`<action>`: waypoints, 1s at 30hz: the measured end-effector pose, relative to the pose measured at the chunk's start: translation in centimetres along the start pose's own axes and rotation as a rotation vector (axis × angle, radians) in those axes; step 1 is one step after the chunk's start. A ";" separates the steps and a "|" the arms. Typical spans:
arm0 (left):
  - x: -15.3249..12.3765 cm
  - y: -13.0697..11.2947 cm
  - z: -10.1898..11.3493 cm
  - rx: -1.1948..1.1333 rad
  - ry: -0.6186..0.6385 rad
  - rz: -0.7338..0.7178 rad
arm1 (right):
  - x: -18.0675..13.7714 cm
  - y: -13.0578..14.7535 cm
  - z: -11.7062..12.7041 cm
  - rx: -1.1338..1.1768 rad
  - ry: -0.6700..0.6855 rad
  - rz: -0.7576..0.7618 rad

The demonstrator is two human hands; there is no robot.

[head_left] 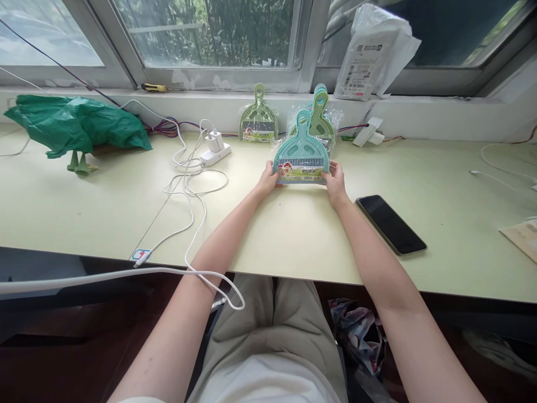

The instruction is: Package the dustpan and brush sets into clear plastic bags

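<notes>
Holding a light-blue dustpan set (pixel 302 146) with both hands, arms stretched forward over the table (pixel 308 240), converging from the lower corners. Left grip (pixel 269 180) on the lower left edge, right grip (pixel 337 183) on the lower right edge, roughly level with each other. Thumbs on the front by the printed label (pixel 300 172), other fingers around the sides, mostly hidden behind. Both grips partly closed, pinching the set's edges; nothing else held. Set is upright, handle up, wrapped in clear plastic, near mid-table in front of a stack of dustpans (pixel 321 115) standing by the wall; can't tell if its base touches the table. Single green dustpan (pixel 259 115) stands left of that stack. Phone (pixel 392 225) lies beside the right forearm; white cable (pixel 205 210) loops left, crossing the left forearm (pixel 218 246).
</notes>
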State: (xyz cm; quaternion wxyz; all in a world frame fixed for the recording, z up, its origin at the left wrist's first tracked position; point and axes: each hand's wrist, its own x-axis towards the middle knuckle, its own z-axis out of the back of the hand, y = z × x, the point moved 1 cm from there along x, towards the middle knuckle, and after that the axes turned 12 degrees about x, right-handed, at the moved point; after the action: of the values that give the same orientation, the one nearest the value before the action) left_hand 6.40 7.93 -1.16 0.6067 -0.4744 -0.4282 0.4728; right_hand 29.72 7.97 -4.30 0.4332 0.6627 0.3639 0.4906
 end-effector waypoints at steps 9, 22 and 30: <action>-0.4 -0.4 0.5 0.170 0.028 -0.133 | -0.5 0.4 -0.7 -0.046 -0.012 0.018; 0.1 0.0 0.3 0.179 -0.077 -0.123 | -1.9 1.9 -1.8 -0.104 0.032 -0.057; 0.0 -0.1 -0.2 0.244 -0.105 -0.146 | -1.6 1.1 -1.4 -0.342 0.003 0.087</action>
State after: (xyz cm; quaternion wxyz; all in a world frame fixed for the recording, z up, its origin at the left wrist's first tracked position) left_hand 6.57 7.94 -1.11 0.6695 -0.3392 -0.4322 0.5000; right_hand 28.03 6.42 -3.62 0.5172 0.5939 0.2467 0.5647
